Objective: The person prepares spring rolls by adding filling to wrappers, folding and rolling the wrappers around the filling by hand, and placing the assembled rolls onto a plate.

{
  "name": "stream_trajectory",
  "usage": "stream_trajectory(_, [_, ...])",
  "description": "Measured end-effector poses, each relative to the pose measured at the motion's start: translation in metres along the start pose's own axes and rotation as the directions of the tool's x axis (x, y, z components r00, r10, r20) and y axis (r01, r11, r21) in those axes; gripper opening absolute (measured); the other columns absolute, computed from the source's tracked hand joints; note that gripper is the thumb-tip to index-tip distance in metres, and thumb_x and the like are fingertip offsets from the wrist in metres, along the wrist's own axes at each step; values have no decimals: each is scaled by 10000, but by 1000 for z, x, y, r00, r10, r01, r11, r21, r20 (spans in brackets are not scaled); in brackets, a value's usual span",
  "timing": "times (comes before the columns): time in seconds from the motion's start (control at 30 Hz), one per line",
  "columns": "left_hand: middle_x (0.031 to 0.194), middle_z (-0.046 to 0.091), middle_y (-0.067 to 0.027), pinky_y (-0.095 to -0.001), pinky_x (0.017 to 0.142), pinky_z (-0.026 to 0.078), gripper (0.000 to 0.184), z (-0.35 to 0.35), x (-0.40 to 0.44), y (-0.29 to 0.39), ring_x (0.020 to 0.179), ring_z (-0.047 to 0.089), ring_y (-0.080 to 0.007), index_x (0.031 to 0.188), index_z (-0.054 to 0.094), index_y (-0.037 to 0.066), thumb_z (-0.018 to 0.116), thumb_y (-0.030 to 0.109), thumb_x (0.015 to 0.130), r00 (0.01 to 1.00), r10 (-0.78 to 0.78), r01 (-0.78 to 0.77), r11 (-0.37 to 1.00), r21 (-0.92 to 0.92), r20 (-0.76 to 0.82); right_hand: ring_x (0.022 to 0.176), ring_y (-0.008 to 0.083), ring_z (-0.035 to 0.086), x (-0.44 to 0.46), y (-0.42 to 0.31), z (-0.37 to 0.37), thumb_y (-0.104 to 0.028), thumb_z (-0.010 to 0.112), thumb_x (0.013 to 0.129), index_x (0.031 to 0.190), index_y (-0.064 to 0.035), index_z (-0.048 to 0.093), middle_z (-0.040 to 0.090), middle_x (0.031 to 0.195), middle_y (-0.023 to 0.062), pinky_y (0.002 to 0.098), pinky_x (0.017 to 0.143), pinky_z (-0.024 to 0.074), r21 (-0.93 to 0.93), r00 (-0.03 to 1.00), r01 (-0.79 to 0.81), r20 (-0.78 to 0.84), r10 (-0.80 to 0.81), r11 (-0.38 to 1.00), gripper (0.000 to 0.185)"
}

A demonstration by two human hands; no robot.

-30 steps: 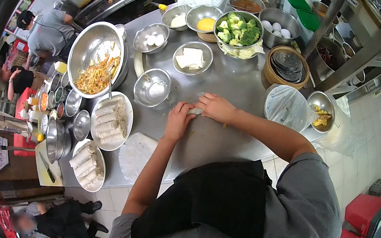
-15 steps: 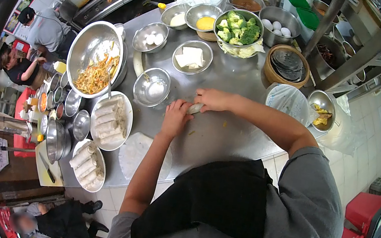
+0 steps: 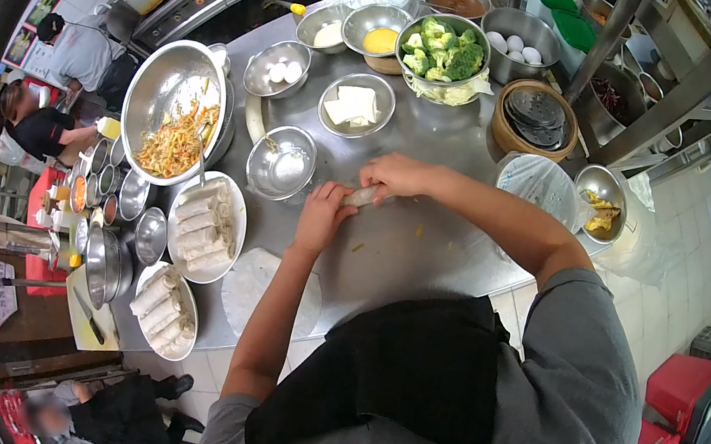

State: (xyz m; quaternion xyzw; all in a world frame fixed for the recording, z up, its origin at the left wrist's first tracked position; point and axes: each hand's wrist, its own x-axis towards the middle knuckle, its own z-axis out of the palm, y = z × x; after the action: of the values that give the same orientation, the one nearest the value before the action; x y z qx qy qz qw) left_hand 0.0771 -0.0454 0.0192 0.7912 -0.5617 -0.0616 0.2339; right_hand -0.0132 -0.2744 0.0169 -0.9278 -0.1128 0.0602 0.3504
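On the steel table, my left hand [image 3: 325,214] and my right hand [image 3: 393,177] are closed round the two ends of a pale spring roll [image 3: 361,197]. Its middle shows between them. Just beyond my left hand stands a small steel bowl [image 3: 282,163] with a little pale residue inside. To the left, one white oval plate [image 3: 232,269] carries several rolled spring rolls [image 3: 204,228], and a second plate [image 3: 190,340] holds more. Round pale wrapper sheets [image 3: 273,295] lie near the table's front edge. A large bowl [image 3: 143,97] contains shredded filling [image 3: 176,140] and a spoon.
Along the back are a bowl of broccoli [image 3: 444,49], a pot of eggs [image 3: 520,52], a bowl of white blocks [image 3: 356,107] and a bamboo steamer [image 3: 497,133]. A knife [image 3: 90,319] lies on a board at left. Other people stand beyond the left side.
Both hands have shifted slightly left and away from my body with the spring roll, and more of its middle shows. A person at far left has moved an arm.
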Motion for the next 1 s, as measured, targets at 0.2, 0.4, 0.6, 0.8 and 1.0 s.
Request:
stream_trajectory(0.2, [1153,570,-77,-436,917,439,428,5,1,-6,1087,555,-292,1212,641,99,740,236,818,1000,0,1,998,55,-17,905,309,672,8,12,-1,-268,819,777,1030,-75,662,679,974,115,414,775,518,32,999,0,32,-1,999,354])
stream_trajectory(0.4, [1183,558,-60,-432,928,433,436,-2,3,21,1100,542,-274,1256,621,112,717,187,837,998,28,-14,977,215,-61,898,312,670,17,21,0,-319,795,801,1070,-75,693,688,957,123,423,776,513,27,996,-16,86,14,1000,377])
stream_trajectory(0.6, [1186,576,-74,-430,925,444,430,11,3,9,1097,552,-291,1273,614,110,694,155,852,998,51,-44,987,153,-43,904,312,642,15,15,-6,-321,765,821,1045,-78,688,650,951,116,415,793,504,-21,994,3,108,-1,1000,339])
stream_trajectory(0.8, [1171,590,-91,-440,913,455,382,11,8,2,1081,564,-317,1243,632,91,673,119,864,1000,12,-13,995,103,8,1089,286,556,-16,-22,6,-276,773,783,1081,-82,642,599,1092,80,395,925,475,-396,964,47,-223,-146,917,379])
stream_trajectory(1.0, [1184,590,-110,-461,932,451,375,11,15,-9,1086,561,-340,1238,630,60,677,129,872,999,24,-26,999,38,41,1089,262,541,-24,-20,30,-221,753,775,1067,-85,613,569,1067,61,378,963,469,-480,929,23,-315,-197,877,351])
